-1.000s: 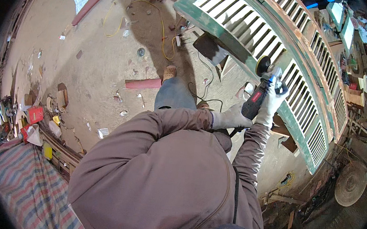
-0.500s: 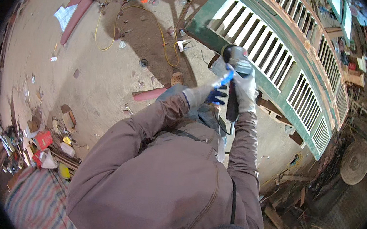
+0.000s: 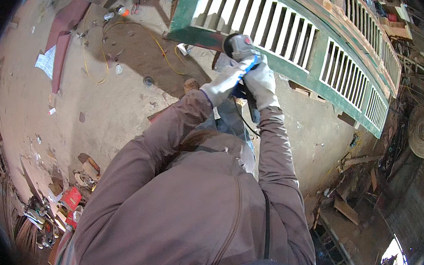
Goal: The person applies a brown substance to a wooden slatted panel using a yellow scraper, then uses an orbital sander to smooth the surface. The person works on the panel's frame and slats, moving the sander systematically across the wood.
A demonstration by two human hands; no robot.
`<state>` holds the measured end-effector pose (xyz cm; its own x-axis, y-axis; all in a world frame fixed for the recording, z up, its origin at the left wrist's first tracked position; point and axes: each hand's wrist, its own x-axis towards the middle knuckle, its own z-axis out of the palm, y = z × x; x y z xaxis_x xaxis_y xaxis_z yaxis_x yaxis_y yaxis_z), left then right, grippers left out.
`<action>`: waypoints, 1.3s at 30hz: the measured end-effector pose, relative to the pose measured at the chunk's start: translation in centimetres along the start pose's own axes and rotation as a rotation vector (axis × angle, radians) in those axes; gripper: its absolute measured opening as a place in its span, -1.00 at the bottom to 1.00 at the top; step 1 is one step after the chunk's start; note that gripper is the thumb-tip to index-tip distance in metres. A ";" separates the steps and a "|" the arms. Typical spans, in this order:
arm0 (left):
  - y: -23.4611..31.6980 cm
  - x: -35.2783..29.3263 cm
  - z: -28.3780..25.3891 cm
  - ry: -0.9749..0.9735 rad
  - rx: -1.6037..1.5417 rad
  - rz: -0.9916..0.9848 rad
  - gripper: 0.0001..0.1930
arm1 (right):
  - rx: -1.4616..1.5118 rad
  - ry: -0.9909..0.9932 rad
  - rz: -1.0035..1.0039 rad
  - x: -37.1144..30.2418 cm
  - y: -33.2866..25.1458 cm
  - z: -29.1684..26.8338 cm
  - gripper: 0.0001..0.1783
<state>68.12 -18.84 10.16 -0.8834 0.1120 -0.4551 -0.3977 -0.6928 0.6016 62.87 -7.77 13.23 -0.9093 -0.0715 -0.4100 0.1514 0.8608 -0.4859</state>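
Note:
My right hand (image 3: 262,82), in a whitish work glove, is wrapped round an angle grinder (image 3: 243,48) with a grey metal head, a dark body and a trailing black cord. My left hand (image 3: 224,84), in a white glove with blue on it, is closed against the same tool just below its head; its fingers are partly hidden. The grinder's head is at the near green edge of a slatted wooden frame (image 3: 290,68) with white slats. Whether the disc touches the wood, I cannot tell.
A yellow cord (image 3: 161,52) snakes across the dusty floor beside a folded maroon cloth (image 3: 63,44). Tools and a red container (image 3: 71,198) lie at the lower left. A round woven tray (image 3: 423,131) leans at the right, near loose wood pieces (image 3: 346,211).
My left hand, whose fingers were apart, has closed in on the grinder. Both hands and the tool sit farther left and up in view, and the whole view has turned somewhat.

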 end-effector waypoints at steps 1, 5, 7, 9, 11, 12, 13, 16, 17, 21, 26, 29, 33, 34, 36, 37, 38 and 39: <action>0.1 0.1 2.2 0.017 0.084 -0.191 -0.36 | -0.021 0.019 0.048 0.1 2.6 -1.0 -0.25; -3.8 2.5 8.3 -0.059 0.282 -0.377 -0.12 | -0.007 0.071 0.168 -0.1 9.8 -5.6 -0.25; -6.2 3.9 11.6 -0.093 0.325 -0.462 -0.15 | 0.032 0.160 0.165 -0.1 14.9 -7.2 -0.21; -8.3 4.9 15.2 -0.160 0.279 -0.433 -0.23 | 0.072 0.199 0.201 -0.4 18.5 -9.3 -0.22; -12.1 7.2 17.0 -0.175 0.342 -0.509 -0.30 | 0.113 0.175 0.265 -0.7 20.2 -11.7 -0.34; -13.0 7.7 18.3 -0.190 0.347 -0.538 -0.34 | 0.125 0.137 0.332 -1.0 20.0 -13.4 -0.38; -15.4 8.8 19.7 -0.205 0.297 -0.505 -0.28 | 0.131 0.181 0.316 -0.8 22.3 -14.2 -0.41; -19.1 11.2 22.9 -0.231 0.325 -0.545 -0.20 | 0.111 0.254 0.318 -0.1 27.6 -16.2 -0.37; -19.2 11.1 24.2 -0.239 0.339 -0.556 -0.20 | 0.120 0.234 0.379 -0.2 28.7 -17.2 -0.38; -20.4 11.4 25.1 -0.261 0.255 -0.500 -0.24 | 0.245 0.247 0.312 0.3 31.5 -17.4 -0.39; -15.0 7.6 20.1 -0.150 0.286 -0.517 -0.41 | 0.108 0.173 0.234 -0.2 23.3 -14.5 -0.32; -11.1 5.0 15.2 -0.156 0.160 -0.479 -0.40 | 0.113 0.099 0.065 0.0 18.9 -10.8 -0.24; -5.6 2.6 11.1 -0.050 0.174 -0.346 -0.49 | 0.016 -0.025 0.109 0.2 12.3 -8.6 -0.12; -4.1 2.1 10.9 -0.028 0.147 -0.417 -0.49 | 0.010 -0.023 0.076 0.3 11.5 -8.1 -0.14; -4.3 2.5 11.5 -0.016 0.151 -0.313 -0.44 | 0.038 -0.046 0.050 0.2 10.7 -9.0 -0.16; -4.3 2.6 11.7 0.002 0.152 -0.253 -0.41 | 0.032 -0.047 0.054 0.3 11.0 -9.0 -0.17; -5.8 3.7 12.0 0.011 0.164 -0.098 -0.41 | 0.022 -0.048 0.061 0.5 11.8 -9.1 -0.18; -6.9 4.3 11.8 -0.009 0.218 -0.242 -0.45 | 0.012 -0.049 0.070 0.6 12.8 -9.4 -0.19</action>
<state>64.17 -5.17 11.83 -0.7583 0.2617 -0.5971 -0.6395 -0.4766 0.6033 60.64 7.92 14.04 -0.8763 -0.0364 -0.4803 0.2186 0.8585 -0.4639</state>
